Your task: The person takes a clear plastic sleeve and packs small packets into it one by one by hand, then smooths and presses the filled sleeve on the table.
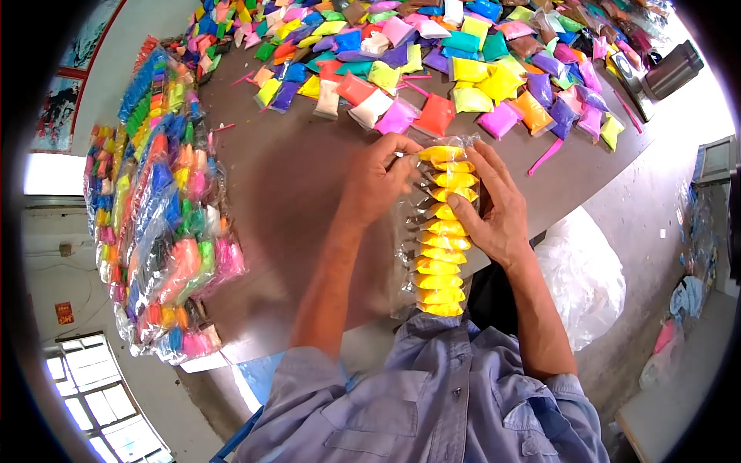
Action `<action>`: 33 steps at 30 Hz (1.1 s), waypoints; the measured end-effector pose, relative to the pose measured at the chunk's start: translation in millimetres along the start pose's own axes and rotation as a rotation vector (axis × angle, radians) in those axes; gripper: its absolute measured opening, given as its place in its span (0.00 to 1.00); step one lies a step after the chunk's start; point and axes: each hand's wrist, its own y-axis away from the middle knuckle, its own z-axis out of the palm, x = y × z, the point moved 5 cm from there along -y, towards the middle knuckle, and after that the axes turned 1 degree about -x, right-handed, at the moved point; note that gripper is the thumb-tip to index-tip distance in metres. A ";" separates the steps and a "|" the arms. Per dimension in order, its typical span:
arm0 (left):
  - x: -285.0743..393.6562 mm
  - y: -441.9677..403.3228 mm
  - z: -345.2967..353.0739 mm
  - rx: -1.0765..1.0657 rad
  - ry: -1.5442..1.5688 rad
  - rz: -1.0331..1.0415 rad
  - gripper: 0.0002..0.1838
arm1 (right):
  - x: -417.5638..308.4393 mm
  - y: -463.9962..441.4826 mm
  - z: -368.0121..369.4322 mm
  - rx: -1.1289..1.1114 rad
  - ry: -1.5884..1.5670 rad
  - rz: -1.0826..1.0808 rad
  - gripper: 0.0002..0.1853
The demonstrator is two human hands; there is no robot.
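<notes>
A row of small yellow packets [444, 238] lies stacked in overlapping fashion inside a long clear plastic bag [403, 262]. It runs from the table's near part down to the front of my shirt. At the bag's upper left corner, my left hand [380, 179] pinches the clear plastic between thumb and fingertips. My right hand [496, 207] grips the row from the right side, its thumb pressing on the packets and its fingers stretched along the upper right edge.
Many coloured packets [475, 73] are heaped across the far side of the brown table [293, 177]. A pile of filled clear bags [166, 208] lies at the left edge. Pink sticks [545, 157], a dark metal cup [674, 69] and a large white plastic bag [579, 270] are at the right.
</notes>
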 end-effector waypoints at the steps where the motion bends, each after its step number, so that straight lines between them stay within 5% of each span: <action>1: 2.1 -1.6 0.0 -0.009 -0.156 -0.035 0.07 | -0.2 -0.5 -0.5 -0.002 0.012 -0.004 0.36; 7: 12.5 -4.2 7.9 0.048 -0.503 0.168 0.09 | -0.6 -4.5 -2.8 -0.018 -0.006 0.009 0.37; 11: -1.4 -7.0 15.2 0.025 -0.337 0.108 0.10 | 3.9 -3.4 -0.4 -0.015 -0.068 0.027 0.38; 13: 7.8 -10.7 19.9 0.016 -0.365 0.288 0.13 | 3.6 -4.2 0.0 -0.017 -0.073 0.029 0.38; 25: 21.9 0.7 30.9 0.019 -0.529 0.378 0.19 | 1.6 -4.9 -0.2 0.038 0.056 -0.011 0.37; 29: 43.2 42.2 10.4 0.202 -0.745 0.386 0.17 | 0.5 -3.2 1.6 0.071 0.076 -0.025 0.37; 31: 35.2 73.9 -10.6 0.274 -0.575 0.107 0.17 | -0.9 -2.7 1.4 0.063 0.068 -0.039 0.37; 33: 26.8 109.4 -17.1 0.270 -0.614 0.122 0.19 | -1.2 -3.2 0.9 0.056 0.095 -0.014 0.36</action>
